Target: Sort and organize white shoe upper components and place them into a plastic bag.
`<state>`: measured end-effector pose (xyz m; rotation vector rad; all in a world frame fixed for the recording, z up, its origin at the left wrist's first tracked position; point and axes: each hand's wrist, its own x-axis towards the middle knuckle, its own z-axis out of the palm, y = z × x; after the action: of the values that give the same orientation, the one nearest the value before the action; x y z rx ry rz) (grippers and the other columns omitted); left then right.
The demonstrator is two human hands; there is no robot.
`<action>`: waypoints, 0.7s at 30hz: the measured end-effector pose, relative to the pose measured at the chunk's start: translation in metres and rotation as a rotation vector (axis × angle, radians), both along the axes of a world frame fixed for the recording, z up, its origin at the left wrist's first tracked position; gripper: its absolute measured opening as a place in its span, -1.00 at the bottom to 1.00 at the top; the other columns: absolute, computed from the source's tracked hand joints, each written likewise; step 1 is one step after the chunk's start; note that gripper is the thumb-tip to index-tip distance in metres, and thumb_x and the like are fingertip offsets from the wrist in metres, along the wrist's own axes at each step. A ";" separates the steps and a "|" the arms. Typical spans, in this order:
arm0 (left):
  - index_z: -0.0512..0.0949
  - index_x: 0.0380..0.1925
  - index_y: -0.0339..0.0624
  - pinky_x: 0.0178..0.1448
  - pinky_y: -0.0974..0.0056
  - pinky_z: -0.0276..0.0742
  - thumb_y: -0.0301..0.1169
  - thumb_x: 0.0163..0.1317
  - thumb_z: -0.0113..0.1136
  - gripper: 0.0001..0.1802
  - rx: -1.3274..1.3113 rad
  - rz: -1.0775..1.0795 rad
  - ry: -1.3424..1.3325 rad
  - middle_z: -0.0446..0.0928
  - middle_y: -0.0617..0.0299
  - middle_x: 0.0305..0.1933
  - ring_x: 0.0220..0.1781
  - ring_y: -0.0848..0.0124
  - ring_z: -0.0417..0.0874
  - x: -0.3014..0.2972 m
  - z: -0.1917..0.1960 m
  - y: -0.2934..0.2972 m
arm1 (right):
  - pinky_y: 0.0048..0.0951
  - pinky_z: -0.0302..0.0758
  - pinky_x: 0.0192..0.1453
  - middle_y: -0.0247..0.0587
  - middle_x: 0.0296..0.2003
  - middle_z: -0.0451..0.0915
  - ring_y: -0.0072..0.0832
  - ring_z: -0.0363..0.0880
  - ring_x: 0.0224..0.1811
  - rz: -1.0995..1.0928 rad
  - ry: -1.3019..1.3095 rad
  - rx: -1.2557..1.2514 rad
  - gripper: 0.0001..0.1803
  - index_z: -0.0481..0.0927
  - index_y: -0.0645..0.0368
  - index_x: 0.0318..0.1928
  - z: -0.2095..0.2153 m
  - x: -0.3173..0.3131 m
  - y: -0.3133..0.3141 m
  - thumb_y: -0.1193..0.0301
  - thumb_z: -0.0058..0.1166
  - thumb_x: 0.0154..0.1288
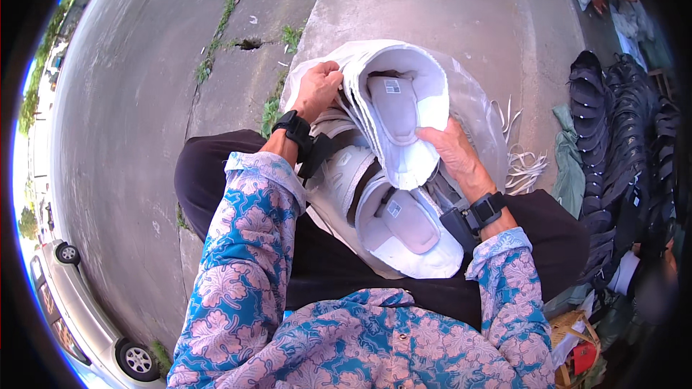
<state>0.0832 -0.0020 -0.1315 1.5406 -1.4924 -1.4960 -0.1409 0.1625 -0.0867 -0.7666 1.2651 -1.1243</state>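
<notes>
A white shoe upper (400, 112), its opening turned up so the pale insole inside shows, is held over a seated person's lap, a little right of the middle of the view. The left hand (317, 90) pinches the shoe's far-left rim, fingers curled tight over the folded white edge. The right hand (453, 150) lies along the shoe's right side, fingers closed against the outer wall and thumb toward the opening, so both hands grip the same shoe. Each wrist wears a black band (294, 128).

Just near of the held shoe, a second white shoe (407, 234) rests on the person's dark lap (339, 266), its insole also facing up and its toe touching the lower edge of the first. A sheet of clear plastic (476, 112) spreads beneath and to the right of both shoes. The forearms come in from the near edge in blue sleeves (245, 245) with a pink flower pattern.

To the right, loose white laces (522, 166) trail over the concrete slab (461, 21). Farther right stands a stack of black soles (620, 130). On the far left, a grey road (137, 101) runs past, grass growing in its cracks, and a silver car (79, 310) sits at the near-left edge.
</notes>
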 end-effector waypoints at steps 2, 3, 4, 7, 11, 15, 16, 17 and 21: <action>0.58 -0.17 -0.29 -0.29 0.35 0.52 -0.46 0.09 0.03 -0.70 0.012 -0.080 -0.015 0.59 0.18 -0.35 -0.40 0.47 0.57 -0.007 0.003 0.000 | -0.47 0.46 -0.01 -0.25 -0.15 0.58 -0.51 0.53 -0.13 0.000 -0.057 0.015 -0.56 0.47 0.32 0.03 -0.001 -0.005 -0.001 0.44 0.10 0.11; 0.59 -0.18 -0.30 -0.22 0.36 0.51 -0.46 0.09 0.04 -0.71 -0.013 -0.119 -0.055 0.60 0.19 -0.33 -0.36 0.47 0.57 0.000 0.005 -0.004 | -0.47 0.46 -0.02 -0.24 -0.18 0.58 -0.51 0.53 -0.15 0.053 0.143 0.018 -0.58 0.49 0.33 0.00 0.000 -0.003 -0.001 0.42 0.09 0.11; 0.60 -0.19 -0.30 -0.16 0.36 0.50 -0.46 0.09 0.05 -0.71 -0.030 -0.164 -0.093 0.61 0.20 -0.31 -0.31 0.47 0.58 0.007 0.002 -0.007 | -0.48 0.46 -0.04 -0.23 -0.20 0.59 -0.50 0.53 -0.16 0.100 0.343 0.030 -0.59 0.51 0.34 -0.03 0.006 0.001 0.000 0.39 0.08 0.11; 0.61 -0.19 -0.28 -0.03 0.36 0.46 -0.44 0.10 0.10 -0.72 -0.196 -0.134 -0.125 0.64 0.19 -0.26 -0.17 0.43 0.59 0.010 -0.001 -0.009 | -0.48 0.46 -0.09 -0.21 -0.24 0.60 -0.52 0.53 -0.19 0.121 0.400 0.021 -0.61 0.52 0.35 -0.06 0.014 0.002 0.000 0.38 0.05 0.11; 0.61 -0.18 -0.21 -0.25 0.34 0.45 -0.38 0.18 0.02 -0.74 0.039 -0.088 0.014 0.55 0.36 -0.35 -0.32 0.57 0.50 0.000 0.014 -0.004 | -0.33 0.51 -0.07 0.00 -0.27 0.63 -0.28 0.61 -0.22 0.019 0.317 -0.053 -0.49 0.46 0.33 0.01 -0.003 0.009 -0.001 0.29 0.13 0.06; 0.56 -0.07 -0.19 -0.23 0.30 0.47 -0.26 0.21 0.02 -0.65 0.117 -0.029 -0.035 0.53 0.35 -0.32 -0.29 0.53 0.50 -0.007 0.034 0.004 | -0.40 0.50 -0.01 -0.12 -0.14 0.60 -0.42 0.57 -0.11 -0.005 0.165 -0.056 -0.41 0.43 0.32 0.11 -0.006 0.008 -0.004 0.26 0.24 0.14; 0.56 -0.07 -0.19 -0.23 0.30 0.47 -0.26 0.21 0.02 -0.65 0.123 -0.040 -0.039 0.53 0.35 -0.32 -0.29 0.53 0.50 -0.011 0.036 0.005 | -0.44 0.48 0.02 -0.18 -0.09 0.58 -0.47 0.54 -0.05 -0.006 0.060 -0.079 -0.41 0.44 0.32 0.13 -0.010 0.005 -0.004 0.23 0.25 0.18; 0.54 -0.05 -0.18 -0.21 0.29 0.47 -0.22 0.22 0.03 -0.62 0.103 -0.023 -0.011 0.53 0.33 -0.28 -0.25 0.51 0.50 -0.016 0.037 0.006 | -0.42 0.49 0.03 -0.19 -0.09 0.58 -0.46 0.55 -0.06 -0.008 0.013 -0.014 -0.45 0.45 0.30 0.12 -0.015 -0.002 -0.004 0.30 0.26 0.16; 0.50 0.02 -0.18 -0.15 0.32 0.47 -0.11 0.27 0.05 -0.55 0.091 -0.044 0.016 0.53 0.26 -0.15 -0.16 0.46 0.51 -0.009 0.033 -0.003 | -0.41 0.53 -0.04 -0.24 -0.18 0.60 -0.47 0.58 -0.16 -0.060 -0.198 0.086 -0.60 0.51 0.28 0.02 -0.007 -0.003 -0.002 0.46 0.22 0.14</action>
<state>0.0738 -0.0046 -0.0985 1.5525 -1.4767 -1.6185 -0.1437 0.1609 -0.0935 -0.5418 1.1672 -1.1562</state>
